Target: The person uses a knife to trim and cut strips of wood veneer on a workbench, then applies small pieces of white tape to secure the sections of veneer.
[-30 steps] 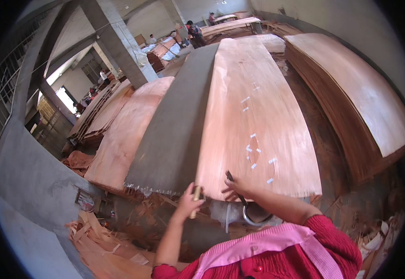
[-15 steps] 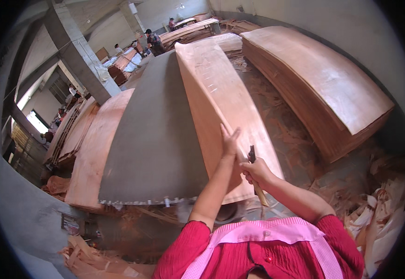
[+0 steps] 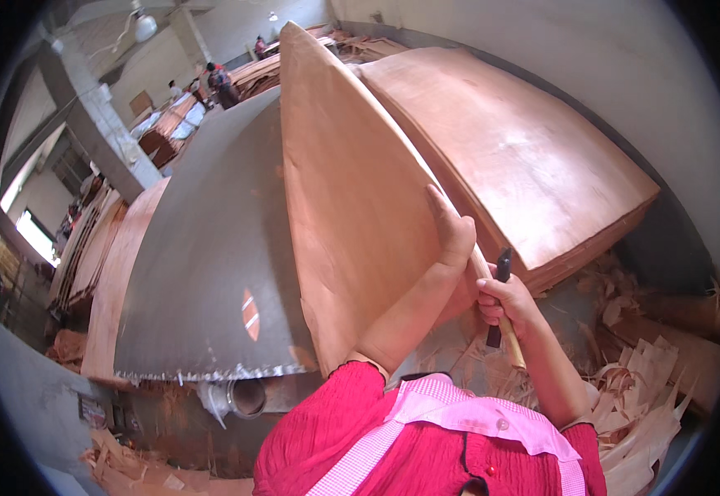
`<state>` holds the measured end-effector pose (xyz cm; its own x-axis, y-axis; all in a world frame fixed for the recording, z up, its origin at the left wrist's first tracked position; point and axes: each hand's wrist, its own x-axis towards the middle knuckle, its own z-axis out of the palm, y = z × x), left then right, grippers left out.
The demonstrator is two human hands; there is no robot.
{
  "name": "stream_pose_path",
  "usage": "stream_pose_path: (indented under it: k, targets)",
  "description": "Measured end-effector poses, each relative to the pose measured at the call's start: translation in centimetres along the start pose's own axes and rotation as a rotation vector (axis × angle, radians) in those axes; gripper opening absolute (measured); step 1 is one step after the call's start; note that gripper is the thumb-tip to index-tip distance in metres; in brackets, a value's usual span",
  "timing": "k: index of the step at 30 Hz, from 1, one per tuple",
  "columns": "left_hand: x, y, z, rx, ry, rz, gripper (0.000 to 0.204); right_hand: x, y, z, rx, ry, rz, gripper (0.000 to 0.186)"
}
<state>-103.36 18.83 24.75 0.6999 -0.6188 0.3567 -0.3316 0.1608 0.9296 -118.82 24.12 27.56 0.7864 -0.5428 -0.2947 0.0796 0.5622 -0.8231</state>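
A large, thin reddish-brown wood veneer sheet [image 3: 360,190] stands tilted up, its long edge raised toward the right. My left hand [image 3: 455,236] is at that raised edge, one finger stretched along the sheet's face and the others bent and partly hidden. Just right of it, my right hand [image 3: 504,299] is closed around a tool with a black upper part [image 3: 503,263] and a pale wooden handle [image 3: 512,343]; its exact kind is unclear. The right hand's fingers lie against or very near the sheet's edge. Beneath the sheet's left side spreads a dark grey flat surface [image 3: 203,231].
A tall stack of veneer [image 3: 525,140] stands on the right by the wall. More veneer [image 3: 120,289] lies left of the grey surface. Scraps [image 3: 632,397] litter the floor at lower right. A concrete pillar [image 3: 99,116] rises at left. Other people [image 3: 222,87] are far back.
The veneer sheet has been tipped up and swung right, showing more of its face. Both hands have shifted right with it, the tool still in the right. The view has shifted too.
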Motion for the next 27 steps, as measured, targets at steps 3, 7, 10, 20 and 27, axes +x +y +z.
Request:
stream_pose_path:
  k: [3, 7, 10, 20, 27]
  targets:
    - [1.4, 0.6, 8.2, 0.059, -0.036, -0.011, 0.076, 0.5, -3.0, -8.1, 0.194, -0.091, 0.021, 0.014]
    - [4.0, -0.1, 19.9, 0.108, -0.059, 0.035, 0.077, 3.3, -7.7, -18.7, 0.315, -0.157, 0.029, 0.008]
    - [6.2, -0.7, 29.2, 0.124, -0.057, 0.013, 0.08, 4.5, -12.0, -26.9, 0.341, -0.137, 0.051, 0.008]
    - [8.4, 0.1, 57.0, 0.252, -0.153, -0.073, 0.078, 4.7, -23.9, -51.0, 0.413, -0.022, 0.058, 0.023]
    - [7.1, 0.8, 79.9, 0.255, -0.164, -0.062, 0.073, 2.5, -33.9, -71.8, 0.385, 0.034, 0.062, 0.014]
